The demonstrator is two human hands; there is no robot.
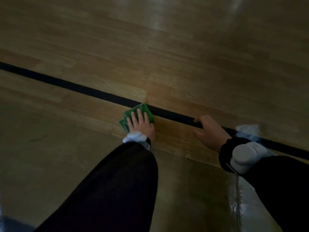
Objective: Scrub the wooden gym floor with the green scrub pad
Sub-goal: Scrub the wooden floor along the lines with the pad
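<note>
- The scrubbing step is judged to be in hand: the green scrub pad point(136, 116) is pressed flat against the wooden floor point(167, 56) under the left hand point(141, 125).
- The left hand's fingers are laid out straight and slightly spread on top of the pad; nothing is pinched.
- The pad is found just beside the black line point(83, 88) painted across the boards, its far corner touching or overlapping the line's edge.
- The right hand point(209, 131) is rested on the floor as a support, fingers loosely bent, fingertips on the black line; nothing is held by it.
- A pale wrist device point(245, 159) is worn on the right arm, and a similar one is seen at the left wrist.
- The next move is judged to call for steady downward pressure while the pad is pushed along the boards, weight being carried by the right hand.
- No brand, label or writing can be read; the picture is dim and soft.
</note>
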